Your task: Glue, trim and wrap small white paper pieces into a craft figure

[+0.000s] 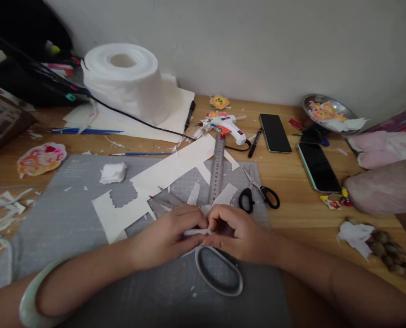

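Left hand: pinching a small, thin white strip, material unclear, between thumb and fingers.
Right hand: gripping the strip's other end, fingertips near those opposite.
White strip: held between both hands, over the flat grey gridded cutting mat.
Flat silver metal ruler: beyond the hands, beside a cut off-white paper sheet.

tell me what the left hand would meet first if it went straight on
The right hand, most likely: the left hand points toward it while pinching a small white piece; whether the hands touch is unclear.
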`<action>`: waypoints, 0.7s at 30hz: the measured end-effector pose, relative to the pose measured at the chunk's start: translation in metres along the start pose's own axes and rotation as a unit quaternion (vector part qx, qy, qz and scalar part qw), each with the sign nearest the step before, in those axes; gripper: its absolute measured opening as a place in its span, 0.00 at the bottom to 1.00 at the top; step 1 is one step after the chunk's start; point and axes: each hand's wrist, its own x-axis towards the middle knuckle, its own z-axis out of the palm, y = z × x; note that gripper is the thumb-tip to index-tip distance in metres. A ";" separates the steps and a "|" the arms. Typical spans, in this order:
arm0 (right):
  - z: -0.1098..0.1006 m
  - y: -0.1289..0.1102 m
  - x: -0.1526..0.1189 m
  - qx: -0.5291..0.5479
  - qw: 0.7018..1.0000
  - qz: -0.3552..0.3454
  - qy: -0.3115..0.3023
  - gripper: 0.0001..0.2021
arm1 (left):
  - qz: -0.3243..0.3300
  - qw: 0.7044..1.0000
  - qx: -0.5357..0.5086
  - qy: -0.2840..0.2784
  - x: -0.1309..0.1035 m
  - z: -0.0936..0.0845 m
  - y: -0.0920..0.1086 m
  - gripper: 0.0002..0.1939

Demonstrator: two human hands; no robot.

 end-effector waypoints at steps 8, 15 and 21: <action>0.000 0.001 0.001 -0.066 0.997 -0.044 -0.006 0.06 | -0.026 0.999 -0.007 0.025 0.002 0.001 0.002 0.06; 0.000 -0.004 0.001 -0.084 0.996 -0.007 -0.021 0.05 | -0.016 0.999 -0.027 0.027 -0.001 0.001 0.000 0.02; 0.003 0.003 0.001 -0.123 0.990 -0.061 -0.023 0.05 | -0.005 1.000 -0.022 0.020 0.000 0.002 -0.002 0.02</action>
